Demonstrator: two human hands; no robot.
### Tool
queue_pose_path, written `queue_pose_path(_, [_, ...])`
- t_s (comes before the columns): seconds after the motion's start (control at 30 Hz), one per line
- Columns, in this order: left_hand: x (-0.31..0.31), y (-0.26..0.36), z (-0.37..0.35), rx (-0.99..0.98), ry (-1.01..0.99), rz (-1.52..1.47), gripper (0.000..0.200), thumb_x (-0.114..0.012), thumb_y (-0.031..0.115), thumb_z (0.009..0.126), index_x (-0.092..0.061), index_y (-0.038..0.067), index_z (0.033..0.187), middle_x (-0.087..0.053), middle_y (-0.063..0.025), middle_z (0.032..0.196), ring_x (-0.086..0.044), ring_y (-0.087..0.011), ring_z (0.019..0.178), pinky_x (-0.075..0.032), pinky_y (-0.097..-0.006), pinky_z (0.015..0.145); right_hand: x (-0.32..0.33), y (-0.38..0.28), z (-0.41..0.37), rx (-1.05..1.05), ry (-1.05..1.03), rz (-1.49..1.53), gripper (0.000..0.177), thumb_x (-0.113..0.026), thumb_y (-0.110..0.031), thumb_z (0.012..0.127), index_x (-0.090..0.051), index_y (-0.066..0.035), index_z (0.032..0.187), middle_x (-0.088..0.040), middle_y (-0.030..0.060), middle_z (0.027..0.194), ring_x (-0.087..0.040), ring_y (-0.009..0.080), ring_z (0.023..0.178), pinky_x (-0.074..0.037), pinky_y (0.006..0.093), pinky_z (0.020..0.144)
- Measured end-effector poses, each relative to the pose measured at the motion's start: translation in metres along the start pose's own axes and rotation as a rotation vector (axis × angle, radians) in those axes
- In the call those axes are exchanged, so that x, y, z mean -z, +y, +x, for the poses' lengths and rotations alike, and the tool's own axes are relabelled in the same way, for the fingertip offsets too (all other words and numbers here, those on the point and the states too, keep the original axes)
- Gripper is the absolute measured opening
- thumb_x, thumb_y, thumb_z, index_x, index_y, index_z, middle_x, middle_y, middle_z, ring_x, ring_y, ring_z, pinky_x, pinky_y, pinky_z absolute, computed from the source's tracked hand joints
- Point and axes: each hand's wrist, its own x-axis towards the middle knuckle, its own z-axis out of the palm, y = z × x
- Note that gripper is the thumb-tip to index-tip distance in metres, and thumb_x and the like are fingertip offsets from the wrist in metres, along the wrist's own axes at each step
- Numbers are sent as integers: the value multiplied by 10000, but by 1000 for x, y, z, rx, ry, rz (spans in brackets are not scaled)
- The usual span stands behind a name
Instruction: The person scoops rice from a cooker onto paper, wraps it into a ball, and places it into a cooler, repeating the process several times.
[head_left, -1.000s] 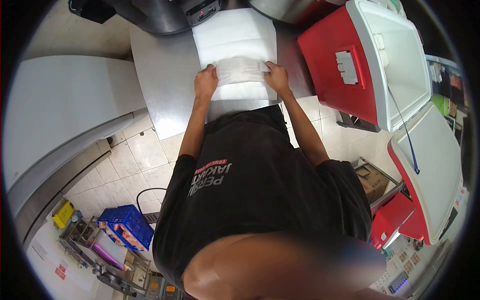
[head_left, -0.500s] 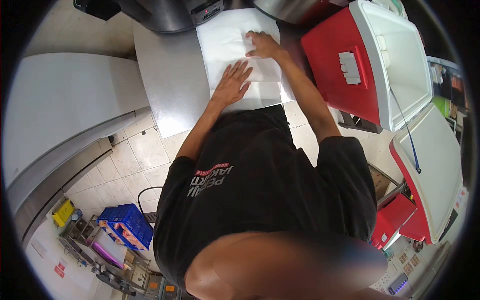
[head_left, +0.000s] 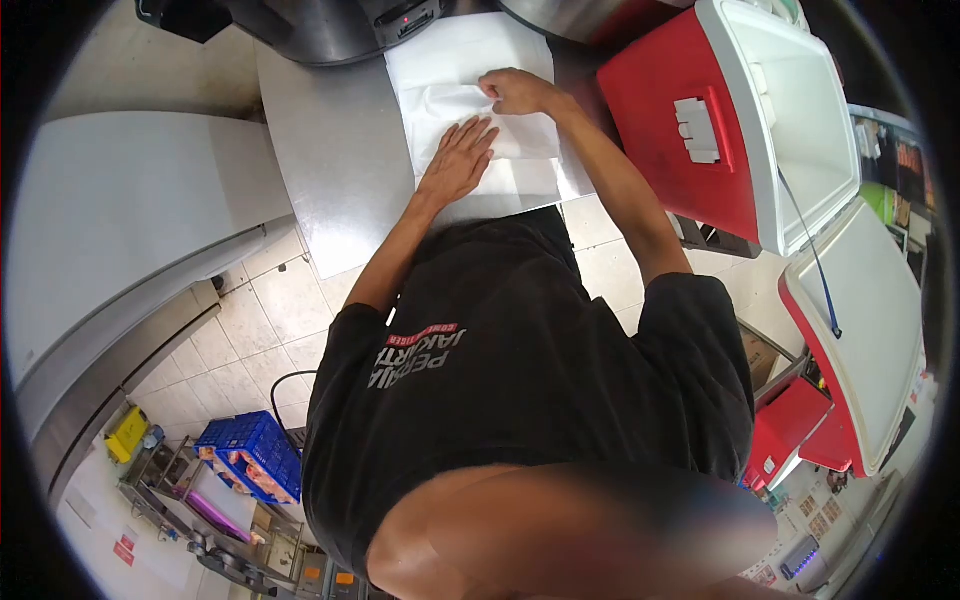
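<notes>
A white sheet [head_left: 430, 62], which looks like paper or thin plastic, lies on the steel table with wrinkles and a raised fold near its middle. My left hand [head_left: 458, 163] rests flat on the sheet's lower half, fingers stretched out. Just above and to the right, my right hand [head_left: 520, 93] has its fingers curled together, pinching the wrinkled part of the sheet. The layer along the sheet's near edge looks thinner, letting the table's shine through.
The steel table [head_left: 320, 190] carries a dark appliance [head_left: 330, 30] and a round metal vessel [head_left: 590, 22] behind the sheet. On the right stands an open red cooler [head_left: 665, 130]. A white chest-like unit [head_left: 150, 200] is at left; a blue crate [head_left: 250, 450] sits behind.
My right hand's fingers have closed from a spread pose into a pinch on the sheet and shifted slightly left. My left hand stays flat. The sheet's wrinkles have changed.
</notes>
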Motion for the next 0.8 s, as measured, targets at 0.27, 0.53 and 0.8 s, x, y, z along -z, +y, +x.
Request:
queue_pose_path(0.27, [28,-10,17,-70,294,47,495,-559,57,783,-479,52,1271,-395,-117,1398,-343,-334,1311,-256,-472,1067,28,-59,-41,-136,-6,195,409,-639,-33,733,-488,-95,1108,-614,75,810,-612,272,758,-480,380,703])
queue_pose_path(0.53, [71,-40,21,-136,-363,276,271,-495,-12,765,-610,45,1004,-574,-102,1012,-563,-259,979,-439,-373,915,-7,-62,-81,-11,201,163,127,-595,-4,752,-604,-50,870,-619,69,826,-599,281,821,-474,394,757])
queue_pose_path(0.8, [55,-47,-18,-204,-343,193,231,-491,-1,787,-587,46,991,-549,-48,1057,-519,-205,1062,-470,-327,902,-33,-48,-94,-6,297,111,109,-601,-3,747,-628,-60,836,-627,57,918,-585,258,922,-472,369,830])
